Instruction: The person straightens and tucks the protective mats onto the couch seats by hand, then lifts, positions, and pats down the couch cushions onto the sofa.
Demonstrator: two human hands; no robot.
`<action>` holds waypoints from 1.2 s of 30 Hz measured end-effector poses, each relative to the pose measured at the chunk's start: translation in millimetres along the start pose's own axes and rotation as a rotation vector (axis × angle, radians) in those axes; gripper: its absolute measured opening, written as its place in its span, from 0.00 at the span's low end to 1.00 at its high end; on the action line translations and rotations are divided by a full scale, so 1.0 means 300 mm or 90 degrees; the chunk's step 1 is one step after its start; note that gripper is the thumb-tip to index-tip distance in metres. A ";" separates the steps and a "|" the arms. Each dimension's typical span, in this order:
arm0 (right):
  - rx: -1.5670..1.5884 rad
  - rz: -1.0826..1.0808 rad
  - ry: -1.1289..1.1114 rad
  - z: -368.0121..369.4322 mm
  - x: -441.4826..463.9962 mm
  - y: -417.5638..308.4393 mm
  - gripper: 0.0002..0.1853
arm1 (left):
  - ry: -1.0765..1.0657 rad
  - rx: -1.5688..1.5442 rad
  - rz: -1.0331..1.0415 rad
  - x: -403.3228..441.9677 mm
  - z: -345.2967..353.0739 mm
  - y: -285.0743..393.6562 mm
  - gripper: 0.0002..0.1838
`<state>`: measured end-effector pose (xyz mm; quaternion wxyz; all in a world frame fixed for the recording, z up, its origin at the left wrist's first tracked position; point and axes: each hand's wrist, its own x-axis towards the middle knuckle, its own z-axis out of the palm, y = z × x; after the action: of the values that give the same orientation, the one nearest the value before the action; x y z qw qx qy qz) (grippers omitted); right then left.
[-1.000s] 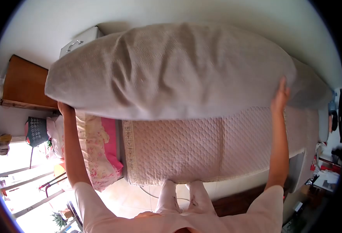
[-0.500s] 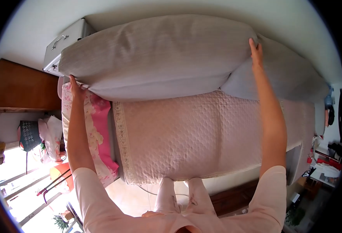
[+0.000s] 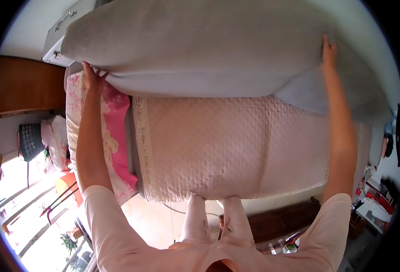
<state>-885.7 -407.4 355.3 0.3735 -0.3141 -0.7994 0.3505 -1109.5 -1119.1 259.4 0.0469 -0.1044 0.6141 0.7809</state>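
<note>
A large grey sheet [image 3: 191, 50] bulges across the far side of the bed, its upper part cut off by the top of the view. My left hand [image 3: 92, 77] is closed on its near left edge. Farther right, my right hand [image 3: 329, 52] grips the sheet with the fingers partly hidden in the fabric, and more of the grey cloth hangs beyond it. Below the sheet lies a pink-beige quilted mat [image 3: 209, 145] with a patterned border. Pink floral bedding [image 3: 116, 136] is under my left forearm.
A silver case [image 3: 68, 22] and a brown wooden board [image 3: 23, 86] stand at the left. Bags [image 3: 54, 145] hang near a bright window rack. A dark wooden piece [image 3: 281, 222] lies on the floor by my legs. Cluttered items [image 3: 377, 204] are at the right.
The grey sheet has risen and swelled toward me, showing more of the mat. Both hands are higher in view, and my right hand has moved farther right.
</note>
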 end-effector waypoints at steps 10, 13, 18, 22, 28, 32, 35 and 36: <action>-0.166 0.041 -0.268 -0.079 -1.123 0.369 0.31 | -0.077 0.831 0.052 -0.744 -0.836 -1.141 0.41; -0.251 0.077 -0.444 -0.125 -1.420 0.553 0.31 | -0.024 0.639 -0.372 -0.948 -0.701 -0.953 0.32; -0.311 0.060 -0.438 -0.053 -1.505 0.608 0.28 | -0.037 0.652 -0.254 -0.959 -1.007 -1.194 0.20; -0.366 -0.045 -0.443 0.089 -1.636 0.694 0.26 | 0.007 0.541 -0.170 -0.967 -0.987 -1.048 0.17; -0.335 -0.110 -0.648 0.078 -2.341 0.199 0.23 | -0.029 0.715 -0.227 -0.923 -1.086 -1.150 0.18; -0.172 -0.052 -1.018 -0.128 -2.581 0.090 0.24 | -0.131 0.643 -0.173 -1.202 -1.105 -1.041 0.21; -0.150 0.007 -0.940 -0.205 -2.555 0.083 0.23 | -0.246 0.843 -0.034 -1.495 -1.490 -1.144 0.22; -0.147 0.213 -0.810 -0.187 -2.532 0.132 0.22 | -0.177 0.750 -0.162 -1.541 -1.450 -1.102 0.21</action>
<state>-432.7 -947.4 64.2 -0.2663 -0.2039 -0.8368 0.4328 -546.8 -1435.2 -49.9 0.2694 -0.0307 0.9130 0.3049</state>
